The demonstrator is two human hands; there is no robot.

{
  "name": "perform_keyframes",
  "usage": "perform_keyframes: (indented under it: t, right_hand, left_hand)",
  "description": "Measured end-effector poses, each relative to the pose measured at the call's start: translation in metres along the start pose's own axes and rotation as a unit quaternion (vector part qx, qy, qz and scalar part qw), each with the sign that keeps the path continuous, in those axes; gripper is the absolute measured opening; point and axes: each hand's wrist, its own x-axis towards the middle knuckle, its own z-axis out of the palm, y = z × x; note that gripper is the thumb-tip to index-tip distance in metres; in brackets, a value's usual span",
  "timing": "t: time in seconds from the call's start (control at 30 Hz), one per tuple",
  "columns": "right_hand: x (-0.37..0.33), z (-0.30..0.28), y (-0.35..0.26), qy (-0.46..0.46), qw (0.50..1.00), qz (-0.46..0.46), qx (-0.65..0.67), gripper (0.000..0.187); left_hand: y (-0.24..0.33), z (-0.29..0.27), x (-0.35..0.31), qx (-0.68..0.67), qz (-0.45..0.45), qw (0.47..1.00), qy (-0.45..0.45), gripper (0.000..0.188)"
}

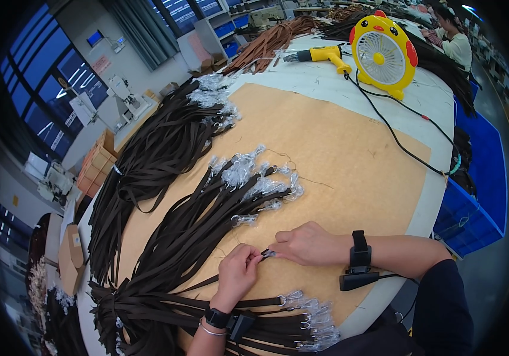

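Observation:
My left hand (238, 270) is closed, pinching the end of a dark brown strap (207, 281) that runs back to a tied bundle. Close beside it, my right hand (306, 243) grips a small clasp in clear plastic wrap (270, 253) at that strap's end; the fingers hide most of it. Past my hands lies a fan of dark straps (192, 207) whose ends carry plastic-wrapped metal clasps (242, 169). Nearer to me, more straps (254, 320) from the same bundle end in wrapped clasps (314, 320).
Brown paper (337, 142) covers the white table. Another dark strap bundle (153, 136) lies far left. A yellow heat gun (319, 54) and a chick-shaped fan (381, 56) stand at the back, their cord (397, 127) crossing right. A blue crate (474, 213) sits beside the table; a person (453, 44) works beyond.

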Motion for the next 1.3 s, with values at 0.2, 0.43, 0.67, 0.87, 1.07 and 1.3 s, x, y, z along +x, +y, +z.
perform_keyframes:
  t: [0.2,0.43,0.67,0.87,1.07,1.3]
  right_hand:
    - [-0.001,-0.001,-0.001,0.006,1.000,0.005,0.011,0.024]
    - [0.003,-0.005,-0.005,-0.025,0.999,0.002,-0.024,0.021]
    - [-0.002,0.009,0.002,0.039,0.999,0.017,0.025,0.022]
    - [0.002,0.005,-0.007,0.014,1.000,0.010,-0.005,0.019]
    - [0.006,0.006,-0.004,0.006,1.000,-0.008,-0.021,0.021]
    - [0.007,0.004,-0.006,-0.023,0.999,0.024,-0.017,0.025]
  left_hand:
    - [-0.008,0.008,-0.001,-0.030,-0.032,0.999,0.003,0.007]
    - [-0.013,0.009,-0.001,-0.059,-0.043,0.997,0.001,0.007]
    - [-0.013,0.003,-0.007,-0.047,-0.048,0.998,0.021,0.006]
    - [-0.016,0.006,-0.008,-0.068,-0.044,0.996,0.026,0.007]
    - [-0.017,0.008,-0.007,-0.075,-0.054,0.995,0.022,0.006]
    - [-0.022,0.005,-0.007,-0.137,-0.089,0.986,0.037,0.007]
